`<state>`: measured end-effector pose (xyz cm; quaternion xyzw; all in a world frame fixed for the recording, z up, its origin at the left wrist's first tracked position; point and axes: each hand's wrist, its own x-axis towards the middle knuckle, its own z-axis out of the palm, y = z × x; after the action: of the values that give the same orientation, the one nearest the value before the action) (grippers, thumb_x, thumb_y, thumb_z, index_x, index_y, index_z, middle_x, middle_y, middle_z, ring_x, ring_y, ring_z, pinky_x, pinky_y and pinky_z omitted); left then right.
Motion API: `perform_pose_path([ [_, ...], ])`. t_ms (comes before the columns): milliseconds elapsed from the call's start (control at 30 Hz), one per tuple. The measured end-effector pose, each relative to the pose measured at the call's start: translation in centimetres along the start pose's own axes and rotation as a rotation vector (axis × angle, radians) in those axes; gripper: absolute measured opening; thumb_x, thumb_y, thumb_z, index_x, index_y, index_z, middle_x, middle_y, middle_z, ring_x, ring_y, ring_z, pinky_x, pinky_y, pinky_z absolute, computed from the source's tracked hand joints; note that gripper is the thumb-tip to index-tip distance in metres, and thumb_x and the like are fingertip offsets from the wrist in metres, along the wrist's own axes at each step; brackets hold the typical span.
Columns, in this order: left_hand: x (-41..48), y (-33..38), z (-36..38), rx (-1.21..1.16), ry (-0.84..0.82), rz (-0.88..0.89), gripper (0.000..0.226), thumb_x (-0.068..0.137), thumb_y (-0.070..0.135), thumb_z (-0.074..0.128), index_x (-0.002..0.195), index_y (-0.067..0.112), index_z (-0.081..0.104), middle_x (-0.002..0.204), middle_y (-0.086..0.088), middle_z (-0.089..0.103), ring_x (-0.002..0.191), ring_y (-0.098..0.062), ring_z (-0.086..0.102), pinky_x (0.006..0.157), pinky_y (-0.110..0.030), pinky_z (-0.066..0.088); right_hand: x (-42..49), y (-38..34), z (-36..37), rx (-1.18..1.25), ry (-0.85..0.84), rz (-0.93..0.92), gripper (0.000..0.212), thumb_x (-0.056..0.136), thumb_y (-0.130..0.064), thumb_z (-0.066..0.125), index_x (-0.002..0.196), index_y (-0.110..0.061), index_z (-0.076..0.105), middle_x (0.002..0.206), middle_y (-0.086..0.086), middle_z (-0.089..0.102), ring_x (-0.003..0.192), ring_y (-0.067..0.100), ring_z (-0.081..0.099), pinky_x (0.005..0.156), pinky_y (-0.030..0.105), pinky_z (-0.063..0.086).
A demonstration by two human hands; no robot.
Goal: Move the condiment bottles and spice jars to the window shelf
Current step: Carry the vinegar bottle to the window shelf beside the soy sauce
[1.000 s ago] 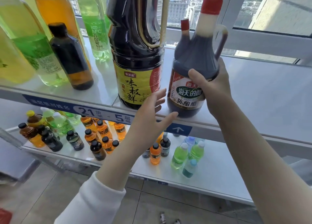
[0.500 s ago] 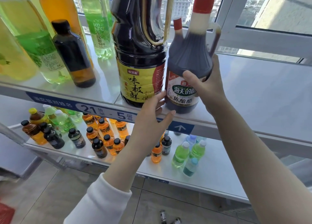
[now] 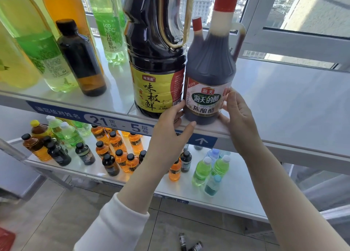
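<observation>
The vinegar bottle (image 3: 208, 71) is seen upright, long axis vertical, near the front edge of the window shelf (image 3: 284, 99), close against the soy sauce jug (image 3: 155, 61) on its left. It is flanked low down by both hands: the right hand (image 3: 240, 118) is curled round the label's lower right side, while the left hand (image 3: 170, 129) is laid straight-fingered against the lower left. Both hands are judged equally near, so any further push would be directed away from the person.
</observation>
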<state>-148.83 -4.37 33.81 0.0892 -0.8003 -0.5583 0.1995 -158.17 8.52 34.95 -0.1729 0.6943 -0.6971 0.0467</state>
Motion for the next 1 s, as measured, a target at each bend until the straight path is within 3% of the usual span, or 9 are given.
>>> perform_pose_path([
  [267,0.0,-0.1,0.0,0.004,0.01,0.013,0.054,0.088,0.018,0.061,0.137,0.022,0.039,0.138,0.004,0.044,0.115,-0.001,0.046,0.091,-0.002,0.038,0.1,0.1,0.1,-0.013,-0.026,0.015,0.039,0.1,-0.03,0.03,0.134,-0.017,0.043,0.105,-0.02,0.056,0.088,-0.017,0.057,0.073,0.008,0.049],
  [467,-0.1,-0.3,0.3,0.019,0.03,0.039,0.052,0.088,0.016,0.061,0.136,0.021,0.041,0.135,0.003,0.045,0.112,0.0,0.048,0.091,-0.003,0.039,-0.2,0.0,0.5,-0.066,-0.003,-0.015,0.041,0.1,-0.031,0.031,0.136,-0.016,0.043,0.111,-0.01,0.057,0.098,-0.005,0.056,0.081,0.015,0.048],
  [600,-0.5,-0.3,0.0,0.025,0.022,0.063,0.048,0.088,0.014,0.06,0.133,0.017,0.044,0.131,0.0,0.048,0.113,-0.004,0.05,0.094,-0.011,0.043,-1.2,-0.9,0.9,-0.098,0.001,-0.044,0.026,0.101,-0.029,0.027,0.113,-0.034,0.05,0.102,-0.024,0.057,0.093,-0.014,0.057,0.081,0.009,0.046],
  [700,-1.7,-0.5,-0.5,0.071,0.047,0.168,0.039,0.089,0.011,0.059,0.127,0.012,0.05,0.121,-0.005,0.055,0.106,-0.009,0.054,0.092,-0.019,0.046,-4.0,-0.3,1.0,-0.152,0.166,-0.108,0.024,0.098,-0.036,0.032,0.117,-0.034,0.047,0.117,-0.014,0.058,0.113,-0.002,0.054,0.099,0.019,0.042],
  [800,-4.1,-1.8,-0.5,0.125,0.054,0.348,0.031,0.089,0.011,0.053,0.118,0.006,0.056,0.11,-0.006,0.061,0.098,-0.012,0.056,0.087,-0.024,0.047,-9.4,2.6,0.8,-0.373,0.403,-0.302,0.027,0.098,-0.025,0.034,0.115,-0.021,0.055,0.117,-0.002,0.058,0.115,0.009,0.053,0.1,0.022,0.038],
  [867,-6.1,-3.4,0.3,0.163,-0.025,0.418,0.029,0.088,0.013,0.05,0.115,0.006,0.058,0.106,-0.004,0.061,0.096,-0.015,0.056,0.085,-0.026,0.046,-13.7,5.6,0.2,-0.614,0.449,-0.349,0.028,0.098,-0.018,0.037,0.113,-0.009,0.059,0.114,0.002,0.058,0.114,0.016,0.052,0.101,0.024,0.036],
  [1000,-10.6,-7.5,3.0,0.306,-0.319,0.428,0.033,0.087,0.02,0.048,0.116,0.007,0.058,0.109,-0.008,0.06,0.1,-0.025,0.055,0.089,-0.03,0.042,-22.3,12.0,-1.1,-1.049,0.366,-0.153,0.032,0.089,-0.022,0.049,0.11,-0.003,0.063,0.115,0.015,0.062,0.119,0.03,0.048,0.103,0.032,0.032],
])
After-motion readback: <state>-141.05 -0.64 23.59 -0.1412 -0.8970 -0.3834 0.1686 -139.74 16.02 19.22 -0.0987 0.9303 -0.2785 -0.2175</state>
